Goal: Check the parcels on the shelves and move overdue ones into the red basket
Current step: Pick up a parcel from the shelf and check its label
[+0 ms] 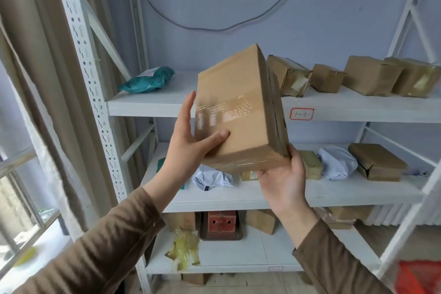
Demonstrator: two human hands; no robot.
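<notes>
I hold a brown cardboard parcel (pixel 238 107) up in front of the white shelves, tilted, with blurred print on its front face. My left hand (pixel 191 143) grips its left side, thumb across the front. My right hand (pixel 284 179) supports its lower right corner from beneath. The upper shelf (pixel 152 105) carries a teal bag parcel (pixel 149 79) and several cardboard parcels (pixel 372 74). A corner of the red basket (pixel 420 277) shows at the bottom right.
The middle shelf (pixel 346 193) holds white bag parcels (pixel 336 162) and flat brown boxes. On the lower shelf lie a red box (pixel 222 222), yellow plastic wrap (pixel 185 249) and more cartons. A curtain and window are at left; a second rack post (pixel 405 222) stands at right.
</notes>
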